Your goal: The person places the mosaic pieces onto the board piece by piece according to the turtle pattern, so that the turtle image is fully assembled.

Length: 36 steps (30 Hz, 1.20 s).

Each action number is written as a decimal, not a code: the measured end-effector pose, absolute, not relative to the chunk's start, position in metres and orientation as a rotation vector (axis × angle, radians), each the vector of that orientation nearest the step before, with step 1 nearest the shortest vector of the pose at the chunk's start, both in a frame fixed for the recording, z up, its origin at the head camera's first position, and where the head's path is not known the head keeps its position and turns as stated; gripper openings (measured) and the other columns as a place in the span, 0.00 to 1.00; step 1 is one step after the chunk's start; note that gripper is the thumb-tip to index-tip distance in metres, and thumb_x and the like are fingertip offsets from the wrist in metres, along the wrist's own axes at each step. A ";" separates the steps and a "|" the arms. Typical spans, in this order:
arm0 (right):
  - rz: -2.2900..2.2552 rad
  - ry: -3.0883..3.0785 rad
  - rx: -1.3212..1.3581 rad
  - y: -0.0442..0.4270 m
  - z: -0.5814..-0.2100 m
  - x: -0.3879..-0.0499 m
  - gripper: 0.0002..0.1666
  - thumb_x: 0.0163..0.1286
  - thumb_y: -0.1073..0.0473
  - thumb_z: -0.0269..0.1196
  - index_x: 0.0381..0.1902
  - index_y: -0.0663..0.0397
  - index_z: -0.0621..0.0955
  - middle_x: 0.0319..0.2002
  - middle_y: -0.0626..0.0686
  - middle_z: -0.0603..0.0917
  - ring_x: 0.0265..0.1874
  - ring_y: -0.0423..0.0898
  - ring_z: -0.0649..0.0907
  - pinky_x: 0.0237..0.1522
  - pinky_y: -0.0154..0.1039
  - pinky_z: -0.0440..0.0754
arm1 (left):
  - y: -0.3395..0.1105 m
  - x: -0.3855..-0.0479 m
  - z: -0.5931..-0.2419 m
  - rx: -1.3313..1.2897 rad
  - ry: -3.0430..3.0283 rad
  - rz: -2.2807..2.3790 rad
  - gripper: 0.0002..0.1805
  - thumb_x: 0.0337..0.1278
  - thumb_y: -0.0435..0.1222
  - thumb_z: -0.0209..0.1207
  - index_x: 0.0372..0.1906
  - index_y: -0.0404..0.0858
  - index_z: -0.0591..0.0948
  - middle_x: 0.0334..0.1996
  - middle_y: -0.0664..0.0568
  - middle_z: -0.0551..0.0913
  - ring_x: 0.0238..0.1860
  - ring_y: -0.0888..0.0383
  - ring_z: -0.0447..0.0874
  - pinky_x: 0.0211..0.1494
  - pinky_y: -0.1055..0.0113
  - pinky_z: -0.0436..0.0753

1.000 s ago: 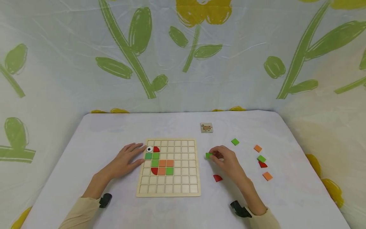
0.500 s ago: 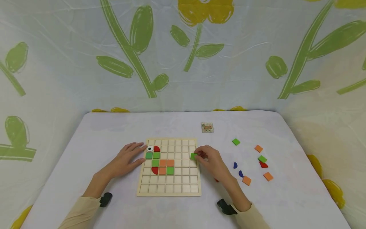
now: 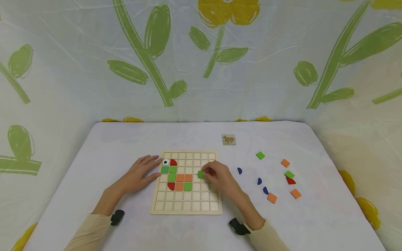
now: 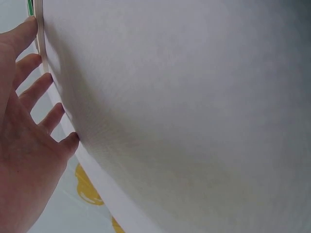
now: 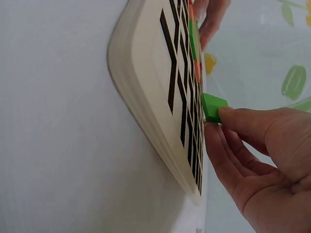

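Note:
A pale wooden grid board [image 3: 186,212] lies on the table with colored tiles set in its left and middle cells. Among them are a round eye tile [image 3: 165,162], red quarter-circle tiles, and green and orange squares. My right hand [image 3: 221,177] pinches a green square tile [image 3: 201,174] between thumb and fingers over the board, to the right of the orange tiles [image 3: 188,177]. The right wrist view shows that green tile [image 5: 213,108] tilted above the grid. My left hand [image 3: 138,176] rests with spread fingers at the board's left edge, fingertips [image 4: 32,20] touching it.
To the right lie loose tiles: blue half-circles [image 3: 259,181], orange squares [image 3: 272,198], a green square [image 3: 260,155], and another green square [image 3: 289,174] overlapping a red piece [image 3: 291,181]. A small picture card [image 3: 229,139] sits behind the board, toward the right.
My right hand has carried the green tile leftward from the bare table to over the board. Blue half-circles and an orange square beside it have come into sight. The left hand stays put.

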State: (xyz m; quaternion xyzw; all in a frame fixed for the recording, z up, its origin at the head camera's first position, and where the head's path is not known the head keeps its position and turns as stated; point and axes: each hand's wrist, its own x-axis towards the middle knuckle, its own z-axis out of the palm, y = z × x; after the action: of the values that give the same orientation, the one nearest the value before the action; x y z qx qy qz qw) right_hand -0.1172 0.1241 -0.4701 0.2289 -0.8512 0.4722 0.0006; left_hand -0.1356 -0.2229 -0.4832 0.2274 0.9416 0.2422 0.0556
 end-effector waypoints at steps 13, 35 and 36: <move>1.475 -2.746 0.756 0.113 -0.472 -0.117 0.06 0.68 0.70 0.69 0.42 0.62 0.84 0.38 0.51 0.84 0.37 0.46 0.84 0.42 0.34 0.85 | -0.220 -0.136 -0.479 0.680 2.850 0.727 0.34 0.72 0.47 0.62 0.77 0.41 0.70 0.76 0.40 0.66 0.77 0.35 0.53 0.75 0.33 0.58; 1.382 -2.793 0.739 0.117 -0.470 -0.113 0.06 0.71 0.69 0.66 0.44 0.62 0.85 0.38 0.50 0.82 0.37 0.44 0.83 0.42 0.36 0.84 | -0.223 -0.136 -0.484 0.687 2.853 0.717 0.34 0.73 0.48 0.61 0.77 0.42 0.69 0.76 0.41 0.65 0.78 0.35 0.53 0.75 0.33 0.57; 1.380 -2.794 0.729 0.119 -0.470 -0.112 0.06 0.71 0.69 0.66 0.44 0.61 0.85 0.38 0.49 0.82 0.37 0.43 0.83 0.42 0.35 0.84 | -0.223 -0.136 -0.484 0.690 2.854 0.717 0.34 0.73 0.48 0.61 0.77 0.42 0.69 0.76 0.41 0.65 0.77 0.35 0.53 0.75 0.33 0.56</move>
State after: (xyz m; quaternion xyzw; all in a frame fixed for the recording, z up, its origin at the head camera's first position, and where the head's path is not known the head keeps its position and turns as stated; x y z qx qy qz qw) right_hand -0.1123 0.1190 -0.4701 0.2278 -0.8726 0.4310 -0.0292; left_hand -0.1363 -0.2227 -0.4842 0.2277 0.9426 0.2369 0.0595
